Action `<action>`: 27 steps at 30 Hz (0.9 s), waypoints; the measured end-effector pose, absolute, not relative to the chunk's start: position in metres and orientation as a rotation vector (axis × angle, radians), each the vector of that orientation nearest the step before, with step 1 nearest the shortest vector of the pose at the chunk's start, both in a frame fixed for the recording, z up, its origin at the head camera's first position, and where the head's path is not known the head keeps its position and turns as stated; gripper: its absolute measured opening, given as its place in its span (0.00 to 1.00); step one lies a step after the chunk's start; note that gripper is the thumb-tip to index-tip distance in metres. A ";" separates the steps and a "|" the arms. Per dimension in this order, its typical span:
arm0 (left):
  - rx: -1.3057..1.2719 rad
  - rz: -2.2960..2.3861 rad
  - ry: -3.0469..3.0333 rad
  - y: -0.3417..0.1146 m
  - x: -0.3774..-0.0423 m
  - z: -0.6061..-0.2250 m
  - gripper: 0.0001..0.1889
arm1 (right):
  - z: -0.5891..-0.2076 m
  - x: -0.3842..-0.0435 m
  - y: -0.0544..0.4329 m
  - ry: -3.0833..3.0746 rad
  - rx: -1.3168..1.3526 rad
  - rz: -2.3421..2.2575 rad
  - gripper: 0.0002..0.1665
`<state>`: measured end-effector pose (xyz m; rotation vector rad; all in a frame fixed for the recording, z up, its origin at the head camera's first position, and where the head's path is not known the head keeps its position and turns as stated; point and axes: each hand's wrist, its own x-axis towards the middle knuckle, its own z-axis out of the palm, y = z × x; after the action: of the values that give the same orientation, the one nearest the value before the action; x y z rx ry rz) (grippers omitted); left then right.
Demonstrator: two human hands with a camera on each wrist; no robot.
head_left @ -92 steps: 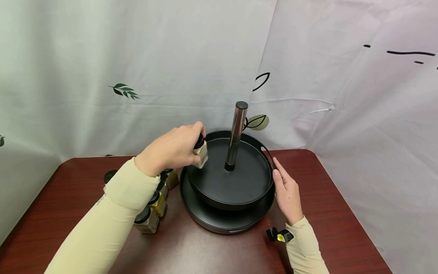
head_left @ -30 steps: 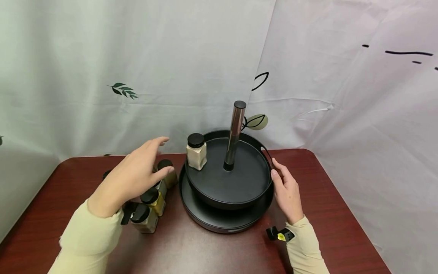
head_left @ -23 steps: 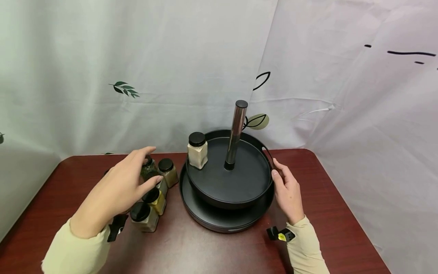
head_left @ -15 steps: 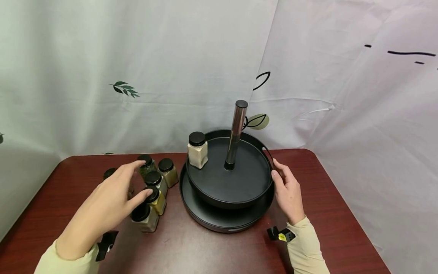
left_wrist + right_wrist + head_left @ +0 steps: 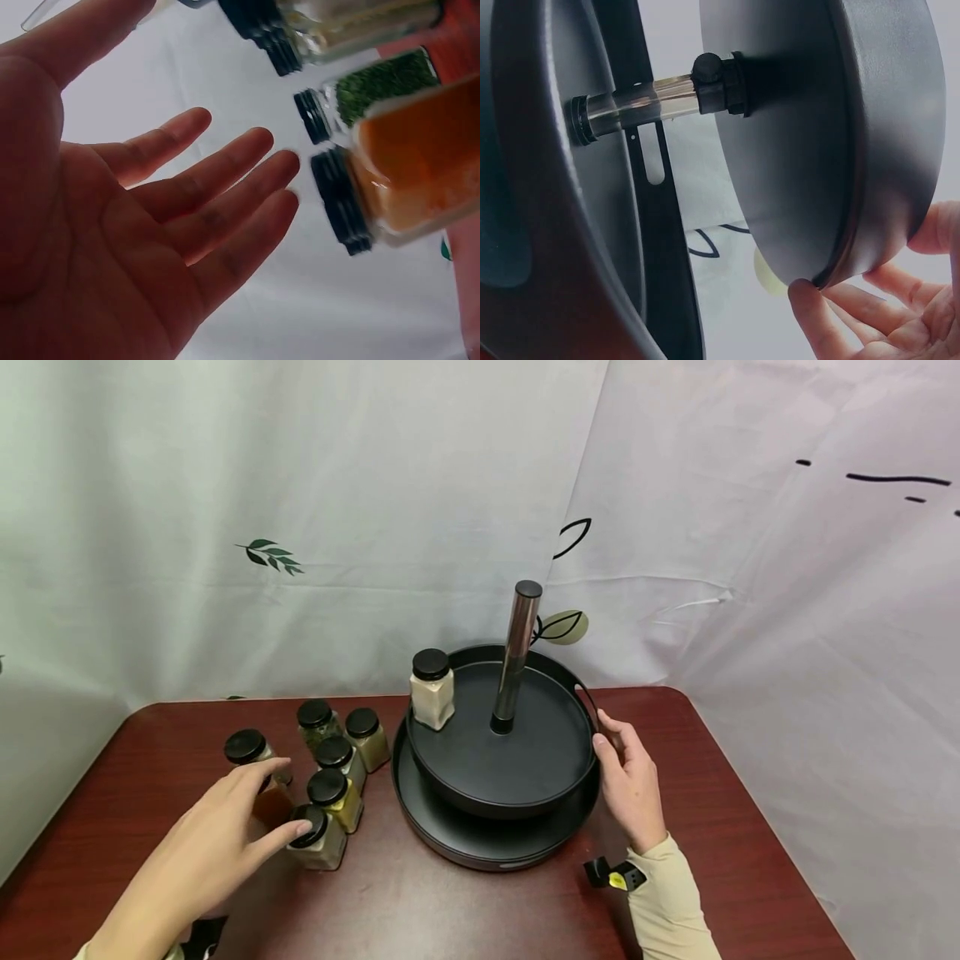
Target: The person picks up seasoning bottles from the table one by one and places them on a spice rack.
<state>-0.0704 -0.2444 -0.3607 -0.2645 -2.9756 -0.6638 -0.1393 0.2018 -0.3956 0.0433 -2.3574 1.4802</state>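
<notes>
My left hand (image 5: 202,843) hovers by a group of square glass spice jars with black lids, its fingers and thumb spread apart. Its thumb overlaps the lid of the nearest jar (image 5: 322,847) in the head view. In the left wrist view, an orange spice jar (image 5: 420,161) and a green herb jar (image 5: 386,82) stand beyond the fingertips, and the palm holds nothing. My right hand (image 5: 630,785) grips the rim of the upper tier of a black two-tier tray (image 5: 510,772). A jar of pale spice (image 5: 432,697) stands upright on that tier's left side.
A metal post (image 5: 517,652) rises from the upper tier. Its wider lower tier (image 5: 480,847) rests on the brown table (image 5: 712,877). More jars, including a yellow one (image 5: 345,806), stand left of the tray. A white curtain (image 5: 375,527) hangs behind.
My left hand has set the pale spice jar on the upper tier, let go, and moved left and nearer to me over the other jars. The right hand stays at the rim.
</notes>
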 end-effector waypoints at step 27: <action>-0.102 -0.682 -2.861 -0.285 -0.069 -0.402 0.42 | -0.396 -0.140 0.203 -2.341 0.050 1.494 0.19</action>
<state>-0.0694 -0.2845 -0.4023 -0.1022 -2.8613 -0.6824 -0.1397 0.2026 -0.3962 0.0502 -2.3410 1.4944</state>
